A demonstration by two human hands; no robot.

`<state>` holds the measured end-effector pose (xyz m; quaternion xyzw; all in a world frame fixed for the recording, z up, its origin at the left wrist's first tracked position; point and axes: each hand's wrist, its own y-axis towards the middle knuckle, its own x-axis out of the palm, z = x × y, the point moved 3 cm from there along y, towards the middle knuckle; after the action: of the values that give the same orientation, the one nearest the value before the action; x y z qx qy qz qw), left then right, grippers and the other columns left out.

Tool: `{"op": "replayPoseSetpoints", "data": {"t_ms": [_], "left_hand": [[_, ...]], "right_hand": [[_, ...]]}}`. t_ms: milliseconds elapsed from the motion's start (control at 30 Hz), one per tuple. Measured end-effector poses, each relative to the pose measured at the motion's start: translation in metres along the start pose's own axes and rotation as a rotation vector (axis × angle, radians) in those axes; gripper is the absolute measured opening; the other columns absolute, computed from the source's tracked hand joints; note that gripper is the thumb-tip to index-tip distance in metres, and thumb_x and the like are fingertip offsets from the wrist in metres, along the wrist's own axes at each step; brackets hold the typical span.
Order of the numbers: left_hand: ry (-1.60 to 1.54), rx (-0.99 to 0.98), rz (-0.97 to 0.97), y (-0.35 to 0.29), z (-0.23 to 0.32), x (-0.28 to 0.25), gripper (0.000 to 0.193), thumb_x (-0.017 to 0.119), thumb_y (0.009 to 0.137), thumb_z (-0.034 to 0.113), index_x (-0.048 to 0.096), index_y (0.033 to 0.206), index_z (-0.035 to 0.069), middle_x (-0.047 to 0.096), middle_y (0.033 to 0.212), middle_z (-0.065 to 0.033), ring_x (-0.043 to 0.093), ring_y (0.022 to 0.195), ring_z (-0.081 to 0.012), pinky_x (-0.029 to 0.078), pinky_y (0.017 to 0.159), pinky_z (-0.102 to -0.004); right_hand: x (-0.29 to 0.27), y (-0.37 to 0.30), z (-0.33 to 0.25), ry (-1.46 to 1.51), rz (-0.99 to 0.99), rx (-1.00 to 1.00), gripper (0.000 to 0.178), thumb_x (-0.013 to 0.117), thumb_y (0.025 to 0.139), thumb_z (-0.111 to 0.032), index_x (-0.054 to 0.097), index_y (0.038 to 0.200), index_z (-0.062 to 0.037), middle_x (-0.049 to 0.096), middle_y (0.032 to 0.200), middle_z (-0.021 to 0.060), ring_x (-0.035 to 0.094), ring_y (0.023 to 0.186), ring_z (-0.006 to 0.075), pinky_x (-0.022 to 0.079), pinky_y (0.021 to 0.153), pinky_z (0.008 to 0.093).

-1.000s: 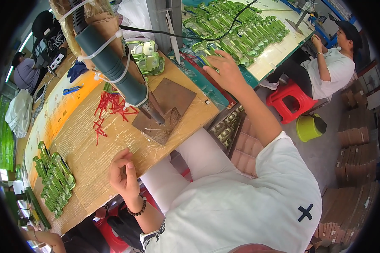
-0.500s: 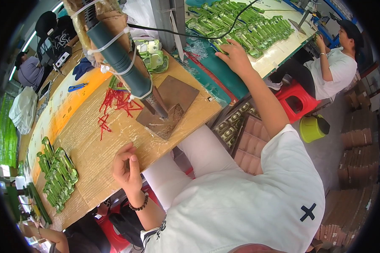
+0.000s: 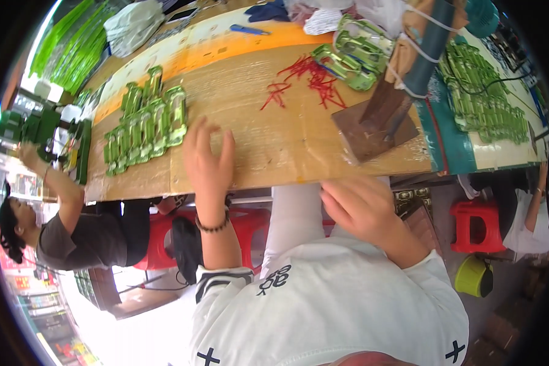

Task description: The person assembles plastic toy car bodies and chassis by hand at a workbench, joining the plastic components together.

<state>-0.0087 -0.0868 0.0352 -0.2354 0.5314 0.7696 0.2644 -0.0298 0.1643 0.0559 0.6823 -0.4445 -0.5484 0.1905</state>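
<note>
Head view: left hand (image 3: 208,160) rests open-fingered on the counter (image 3: 274,143) near light, stiff green packets (image 3: 145,122) (best lifted by edges); right hand (image 3: 363,210) hangs empty, fingers loosely curled.

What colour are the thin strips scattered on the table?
The strips are red, seen in the head view.
</note>
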Motion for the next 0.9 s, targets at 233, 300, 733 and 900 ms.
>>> {"op": "replayPoseSetpoints", "data": {"t_ms": [233,300,733,900], "left_hand": [[0.544,-0.098,-0.085,0.041,-0.081,0.006,0.045,0.061,0.075,0.032,0.055,0.112,0.007,0.048,0.119,-0.0223,0.043,0.11,-0.0396,0.036,0.092,-0.0434],[0.531,-0.042,-0.117,0.043,-0.085,0.01,0.04,0.061,0.075,0.035,0.059,0.104,0.008,0.048,0.118,-0.0229,0.043,0.11,-0.039,0.036,0.091,-0.0435],[-0.66,-0.215,-0.098,-0.013,-0.034,-0.019,0.016,0.067,0.073,0.011,0.059,0.08,-0.001,0.054,0.108,-0.018,0.053,0.096,-0.0254,0.039,0.084,-0.0297],[-1.368,-0.554,-0.273,-0.059,0.026,-0.024,0.014,0.065,0.077,0.008,0.057,0.078,-0.003,0.052,0.114,-0.0147,0.049,0.097,-0.0165,0.036,0.085,-0.0277]], "right_hand": [[0.129,0.106,0.051,-0.455,-0.468,0.192,0.01,0.054,0.069,-0.001,0.064,0.072,-0.0048,0.061,0.067,0.014,0.062,0.072,0.0295,0.05,0.06,0.0387],[0.141,0.114,0.054,-0.467,-0.52,0.108,0.01,0.055,0.069,-0.002,0.064,0.07,-0.0046,0.061,0.067,0.0141,0.062,0.072,0.0297,0.051,0.06,0.0385],[0.092,0.105,0.054,-0.101,-0.084,-0.115,0.015,0.057,0.07,-0.001,0.066,0.081,-0.0049,0.064,0.078,0.013,0.064,0.072,0.0235,0.05,0.06,0.0327],[0.044,0.088,0.008,0.242,0.15,-0.136,0.028,0.061,0.063,0.007,0.066,0.088,-0.0037,0.064,0.086,0.0113,0.063,0.074,0.0226,0.051,0.062,0.0288]]}}
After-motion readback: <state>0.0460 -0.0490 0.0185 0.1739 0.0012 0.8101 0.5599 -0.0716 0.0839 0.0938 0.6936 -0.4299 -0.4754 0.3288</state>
